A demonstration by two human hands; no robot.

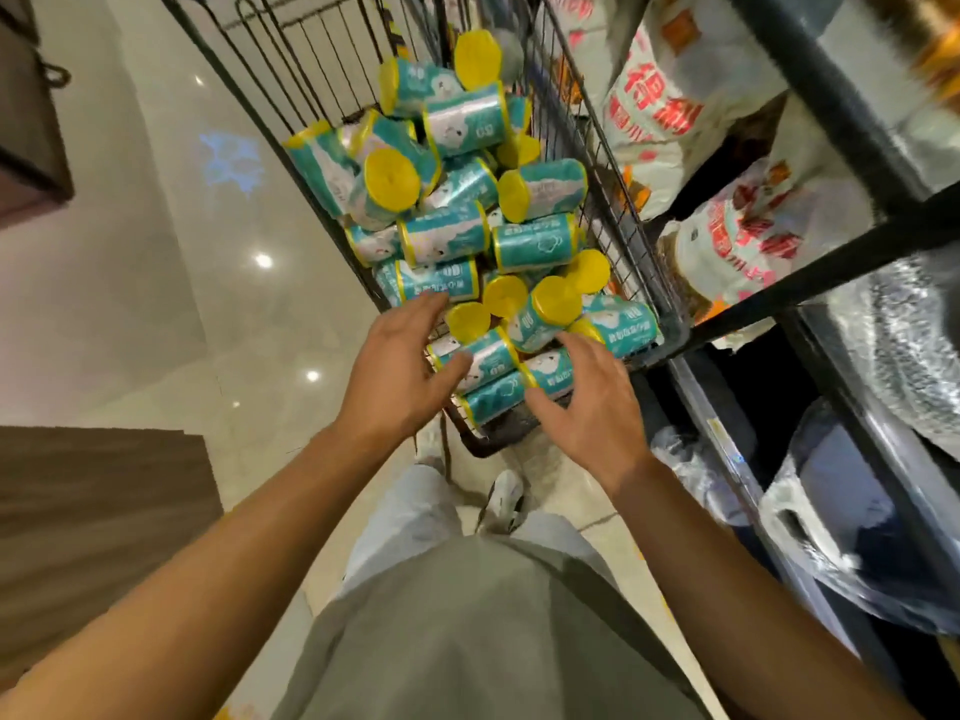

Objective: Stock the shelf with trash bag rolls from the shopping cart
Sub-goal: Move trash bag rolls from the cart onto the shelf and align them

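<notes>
A black wire shopping cart (291, 116) stands in front of me, piled with several trash bag rolls (457, 236) in teal wrappers with yellow ends. My left hand (402, 368) hovers over the near end of the pile with fingers spread, thumb against one roll (485, 356). My right hand (587, 402) is spread just right of it, fingertips at the nearest rolls (545, 374). Neither hand holds a roll. The dark metal shelf (852, 122) rises on the right.
The shelf holds large white printed bags (670, 96) higher up and shiny wrapped goods (893, 356) plus plastic-wrapped packs (810, 511) lower down. Glossy pale floor (156, 283) lies to the left, with a wooden surface (78, 511) at lower left. My shoes (501, 498) stand behind the cart.
</notes>
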